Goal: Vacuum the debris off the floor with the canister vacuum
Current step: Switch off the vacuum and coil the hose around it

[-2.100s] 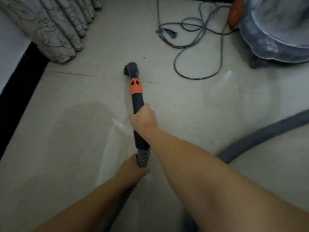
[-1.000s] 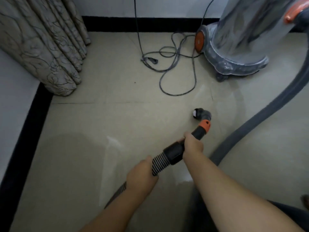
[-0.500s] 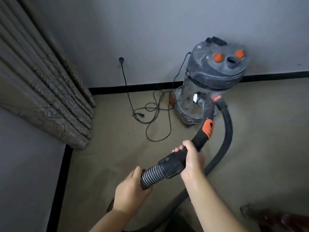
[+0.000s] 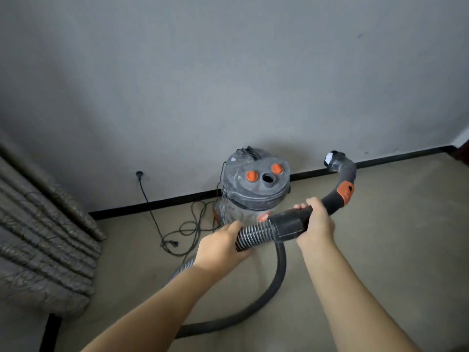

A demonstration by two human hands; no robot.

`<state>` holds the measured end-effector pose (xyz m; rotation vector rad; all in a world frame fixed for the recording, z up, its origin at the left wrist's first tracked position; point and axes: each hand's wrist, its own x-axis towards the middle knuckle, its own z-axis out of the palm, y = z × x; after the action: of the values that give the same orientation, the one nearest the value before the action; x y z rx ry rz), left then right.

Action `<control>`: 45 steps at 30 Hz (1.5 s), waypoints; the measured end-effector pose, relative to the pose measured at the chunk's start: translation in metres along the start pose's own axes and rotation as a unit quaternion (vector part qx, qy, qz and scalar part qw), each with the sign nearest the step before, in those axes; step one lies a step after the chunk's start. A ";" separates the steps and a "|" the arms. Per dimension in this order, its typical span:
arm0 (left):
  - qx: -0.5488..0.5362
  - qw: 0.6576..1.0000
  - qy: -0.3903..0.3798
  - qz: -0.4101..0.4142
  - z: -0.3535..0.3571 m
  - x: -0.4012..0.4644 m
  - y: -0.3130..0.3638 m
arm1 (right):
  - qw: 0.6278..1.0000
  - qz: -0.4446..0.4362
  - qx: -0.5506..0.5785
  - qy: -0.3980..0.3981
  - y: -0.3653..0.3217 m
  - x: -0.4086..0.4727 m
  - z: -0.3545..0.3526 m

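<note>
Both hands hold the hose up at chest height, well off the floor (image 4: 380,250), so nothing is being sucked up at this moment. The left hand (image 4: 223,246) is wrapped around the ribbed hose (image 4: 251,235) just behind the black cuff, taking the weight of the slack that loops down to the floor and runs back under the arms. The right hand (image 4: 316,222) curls over the handle (image 4: 291,224) just ahead of that cuff, steering the curved end. The nozzle (image 4: 333,160) points up and away toward the wall (image 4: 228,72), beyond the orange collar (image 4: 345,192); something pale seems to sit at its mouth, though I cannot tell what.

The canister vacuum (image 4: 253,191) stands against the far edge of the floor by the black skirting, its cord (image 4: 187,224) tangled on the floor beside it and running up to a wall socket (image 4: 139,173). A curtain (image 4: 43,237) hangs along the left edge. The raised hose probably means checking the nozzle or repositioning.
</note>
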<state>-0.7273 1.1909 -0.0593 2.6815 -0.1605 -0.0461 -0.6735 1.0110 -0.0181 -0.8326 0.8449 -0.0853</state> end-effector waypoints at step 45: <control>0.032 0.911 -0.194 -0.363 0.179 0.407 -0.028 | 0.980 0.139 -0.132 0.057 -0.077 0.379 0.084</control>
<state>-0.3305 1.0888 -0.2349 2.6061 0.7331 -0.8128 -0.3390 0.8660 -0.1719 -0.9562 1.0898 0.2320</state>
